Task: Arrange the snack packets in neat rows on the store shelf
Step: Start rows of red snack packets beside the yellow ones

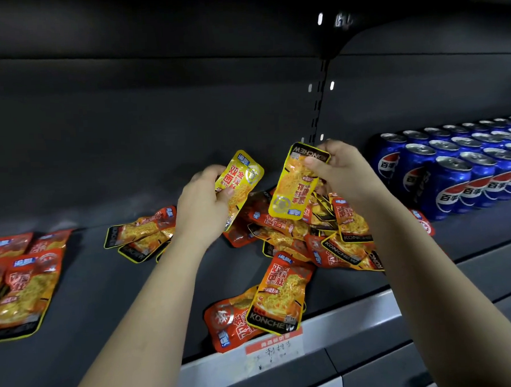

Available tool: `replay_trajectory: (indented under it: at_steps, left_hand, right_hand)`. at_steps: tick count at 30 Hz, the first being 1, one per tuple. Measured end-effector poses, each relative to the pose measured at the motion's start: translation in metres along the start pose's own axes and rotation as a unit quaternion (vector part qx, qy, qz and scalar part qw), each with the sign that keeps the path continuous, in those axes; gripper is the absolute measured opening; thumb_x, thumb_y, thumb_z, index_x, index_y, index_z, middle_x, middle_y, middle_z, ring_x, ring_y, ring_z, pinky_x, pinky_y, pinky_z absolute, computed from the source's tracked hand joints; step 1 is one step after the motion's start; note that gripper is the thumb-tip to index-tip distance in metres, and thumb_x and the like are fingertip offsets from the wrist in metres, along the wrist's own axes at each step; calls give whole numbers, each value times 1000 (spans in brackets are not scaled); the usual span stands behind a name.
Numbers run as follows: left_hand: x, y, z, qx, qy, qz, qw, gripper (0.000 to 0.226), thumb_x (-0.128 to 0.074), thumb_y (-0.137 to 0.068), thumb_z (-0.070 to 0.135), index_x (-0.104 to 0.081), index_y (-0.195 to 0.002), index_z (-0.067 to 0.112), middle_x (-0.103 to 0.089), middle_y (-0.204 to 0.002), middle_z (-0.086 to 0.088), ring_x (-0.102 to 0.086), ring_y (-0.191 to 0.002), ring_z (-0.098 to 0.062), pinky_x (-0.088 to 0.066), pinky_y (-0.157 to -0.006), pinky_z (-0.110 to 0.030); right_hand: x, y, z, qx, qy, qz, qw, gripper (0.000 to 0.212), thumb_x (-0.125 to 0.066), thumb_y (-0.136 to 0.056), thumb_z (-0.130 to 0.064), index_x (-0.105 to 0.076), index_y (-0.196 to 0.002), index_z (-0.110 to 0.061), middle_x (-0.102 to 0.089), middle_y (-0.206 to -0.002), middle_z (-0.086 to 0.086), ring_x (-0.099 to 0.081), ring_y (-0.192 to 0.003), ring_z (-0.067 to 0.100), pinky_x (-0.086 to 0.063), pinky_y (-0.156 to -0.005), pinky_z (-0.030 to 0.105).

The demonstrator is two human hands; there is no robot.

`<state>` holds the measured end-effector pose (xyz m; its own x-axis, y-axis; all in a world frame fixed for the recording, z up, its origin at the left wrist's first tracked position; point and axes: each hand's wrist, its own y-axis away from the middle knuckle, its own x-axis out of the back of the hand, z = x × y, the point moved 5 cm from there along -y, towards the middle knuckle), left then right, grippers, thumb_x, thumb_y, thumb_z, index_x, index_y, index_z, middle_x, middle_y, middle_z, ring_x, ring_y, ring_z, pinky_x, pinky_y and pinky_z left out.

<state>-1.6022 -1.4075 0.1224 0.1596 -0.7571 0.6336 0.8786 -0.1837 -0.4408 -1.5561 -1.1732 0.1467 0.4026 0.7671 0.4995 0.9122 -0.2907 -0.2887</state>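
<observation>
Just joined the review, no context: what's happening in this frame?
A person is sorting snack packets on a dark shelf. The left hand grips one yellow packet, the right hand pinches a second yellow packet, upside down, both above a loose pile of packets. More packets lie flat at the far left, not in neat rows. Blue cans stand in rows on the right.

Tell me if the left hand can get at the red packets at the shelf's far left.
Probably yes: nothing upright blocks the red packets, though the left hand grips a yellow packet.
</observation>
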Motion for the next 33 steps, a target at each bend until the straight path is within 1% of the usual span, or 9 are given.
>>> replay_trajectory:
  at_steps: [4,7,10,12,15,20,25,29,33]
  left_hand:
    - [19,1,1,-10,-61,-2,998,32,-57,-92,14,-55,-123,19,-58,-110,-9,-54,-105,-34,-42,-90,-45]
    - [42,8,-8,-13,-88,15,996,30,-56,-92,14,-56,-121,20,-56,-107,-6,-54,-103,-34,-42,-89,-46]
    - [73,19,-29,-4,-96,31,995,30,-56,-91,13,-56,-121,19,-51,-102,0,-54,-103,-33,-42,-89,-45]
    - [96,24,-47,5,-100,36,994,31,-57,-91,12,-56,-121,18,-55,-105,-4,-54,-104,-33,-42,-91,-45]
    - [135,35,-78,8,-117,38,992,33,-59,-90,11,-57,-121,18,-58,-112,-8,-54,-105,-34,-42,-93,-48]
    - [214,62,-136,7,-184,49,982,28,-59,-91,14,-56,-118,21,-58,-114,-1,-57,-104,-30,-39,-95,-45]
    - [290,86,-203,49,-243,59,967,29,-56,-92,14,-54,-120,21,-57,-114,-1,-56,-105,-31,-33,-92,-44]
    - [341,98,-245,61,-263,80,959,30,-57,-92,15,-55,-121,19,-58,-116,-3,-56,-106,-33,-34,-92,-44]
    - [373,100,-280,65,-274,77,956,33,-56,-93,16,-54,-126,18,-57,-119,-5,-56,-107,-34,-33,-91,-41]
  right_hand:
    - [-19,1,-7,-50,-100,-14,994,28,-51,-100,-30,-47,-127,-21,-51,-97,-5,-61,-71,12,-60,-62,36]
    - [-41,3,-21,-51,-173,-34,983,29,-59,-97,-17,-46,-121,-25,-55,-102,-7,-65,-69,10,-62,-69,37]
    - [-70,4,-37,-38,-165,-79,982,46,-74,-76,9,-56,-116,-4,-71,-100,13,-73,-81,22,-61,-76,39]
    - [-92,9,-52,-25,-143,-94,985,35,-75,-69,15,-63,-99,2,-73,-87,17,-73,-74,26,-60,-70,39]
    - [-128,20,-81,-3,-109,-108,988,22,-74,-69,14,-65,-86,3,-72,-78,15,-70,-64,25,-58,-60,36]
    - [-206,35,-131,50,-42,-148,987,17,-76,-64,-4,-69,-79,-4,-73,-81,14,-72,-76,27,-58,-72,48]
    - [-294,59,-183,102,-28,-160,981,21,-69,-69,-25,-69,-90,-22,-73,-84,5,-71,-79,29,-58,-72,51]
    - [-353,75,-212,137,-55,-165,975,16,-60,-91,-20,-60,-104,-30,-69,-99,-8,-66,-97,12,-52,-93,45]
    - [-398,91,-231,72,-137,-188,970,21,-52,-99,-21,-46,-119,-27,-64,-114,-1,-68,-100,16,-60,-81,43]
